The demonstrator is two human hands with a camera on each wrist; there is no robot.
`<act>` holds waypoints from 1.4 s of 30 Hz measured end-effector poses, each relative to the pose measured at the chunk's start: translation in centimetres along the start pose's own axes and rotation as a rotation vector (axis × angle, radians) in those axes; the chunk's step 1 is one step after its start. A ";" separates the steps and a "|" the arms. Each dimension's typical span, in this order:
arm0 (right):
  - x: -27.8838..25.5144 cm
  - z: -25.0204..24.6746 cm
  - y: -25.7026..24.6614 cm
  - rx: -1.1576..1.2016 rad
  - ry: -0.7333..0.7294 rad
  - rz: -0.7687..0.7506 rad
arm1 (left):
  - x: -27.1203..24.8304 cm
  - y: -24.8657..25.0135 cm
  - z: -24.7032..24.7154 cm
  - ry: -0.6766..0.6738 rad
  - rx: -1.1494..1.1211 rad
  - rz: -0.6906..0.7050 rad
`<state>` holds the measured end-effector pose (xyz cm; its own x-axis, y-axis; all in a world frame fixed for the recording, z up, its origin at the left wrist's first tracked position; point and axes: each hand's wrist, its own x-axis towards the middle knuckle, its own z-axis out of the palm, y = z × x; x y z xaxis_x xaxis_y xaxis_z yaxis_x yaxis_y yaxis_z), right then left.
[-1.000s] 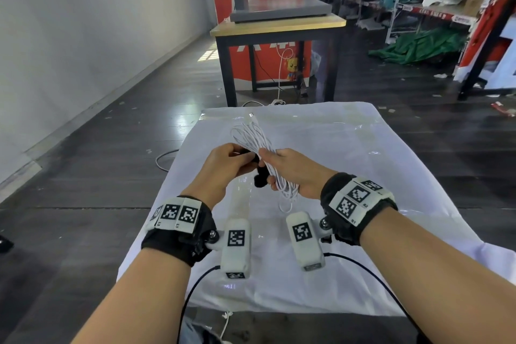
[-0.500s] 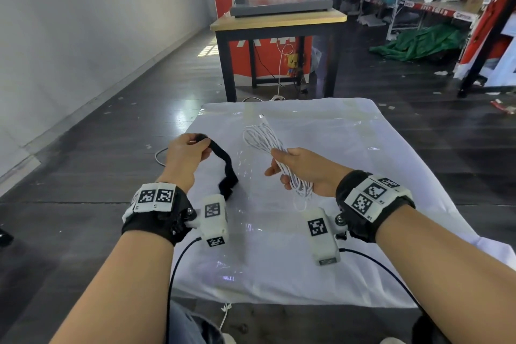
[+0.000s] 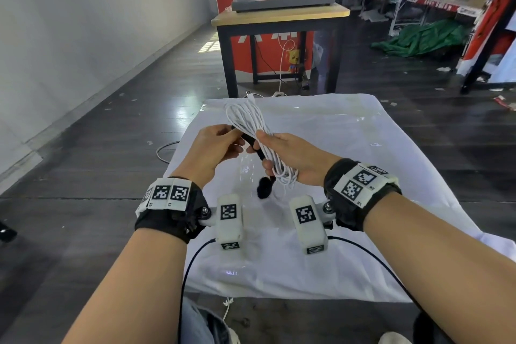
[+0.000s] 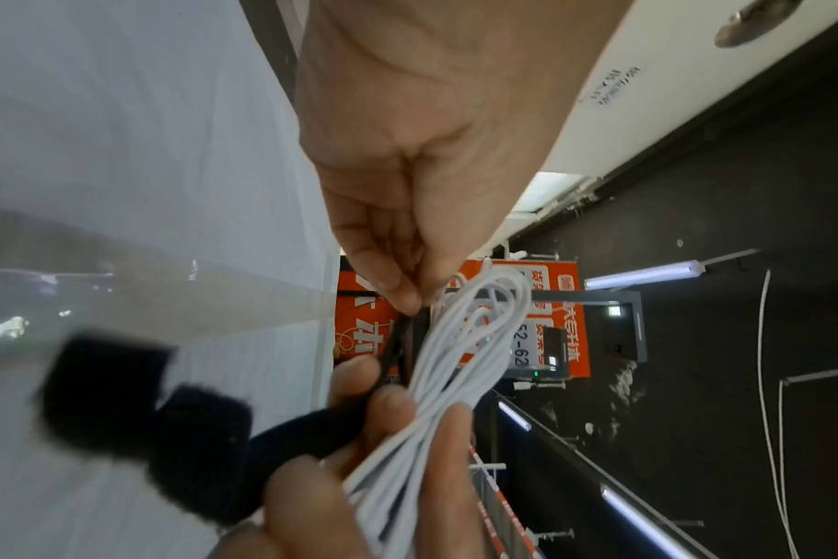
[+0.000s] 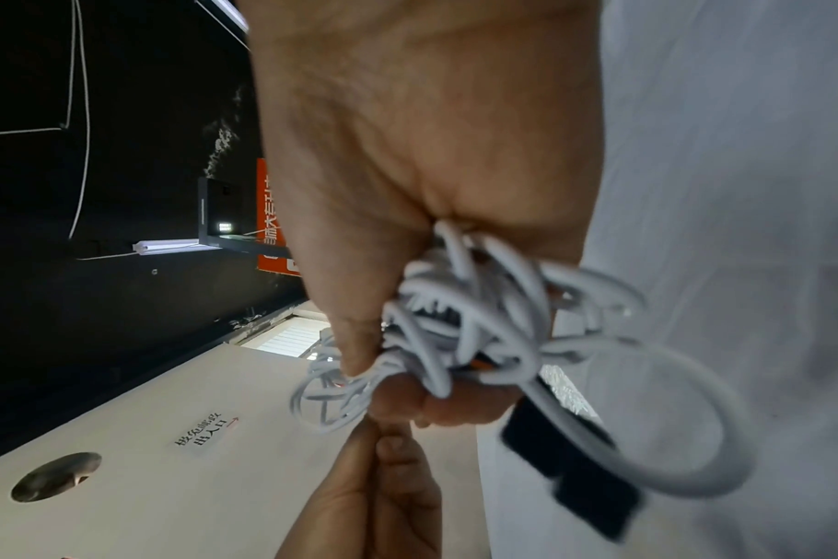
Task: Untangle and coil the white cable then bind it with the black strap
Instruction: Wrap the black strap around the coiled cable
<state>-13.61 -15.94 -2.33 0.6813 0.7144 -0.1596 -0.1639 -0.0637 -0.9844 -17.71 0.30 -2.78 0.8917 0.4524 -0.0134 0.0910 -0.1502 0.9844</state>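
So the white cable (image 3: 252,131) is already coiled into a long bundle, held up in the air over the white-covered table (image 3: 349,148), with the right hand (image 3: 290,158) wrapped around its middle. We're at the binding step: the black strap (image 3: 257,152) lies along the bundle, its loose end dangling underneath, and the left hand (image 3: 215,148) pinches the upper end between thumb and fingertips. Next move, I'd say, is pulling it snug around the loops and pressing it closed without the coil slipping.

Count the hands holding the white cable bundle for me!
1. The right hand grips the coiled white cable bundle. The left hand pinches the black fabric strap instead.
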 end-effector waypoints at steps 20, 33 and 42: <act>-1.0 -1.9 2.4 0.009 -0.033 0.155 | 2.2 -2.3 -2.5 0.157 -0.457 -0.198; -0.2 -2.1 1.8 0.381 0.256 0.085 | -0.9 -0.5 2.6 -0.338 0.056 -0.166; -0.4 -2.3 2.2 0.231 0.286 0.062 | -1.5 0.2 2.3 -0.381 -0.051 -0.102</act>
<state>-12.57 -17.95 -4.57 0.8315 0.4884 -0.2646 -0.3453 0.0813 -0.9350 -18.05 -2.41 -3.00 0.9807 0.1030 -0.1660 0.1740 -0.0735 0.9820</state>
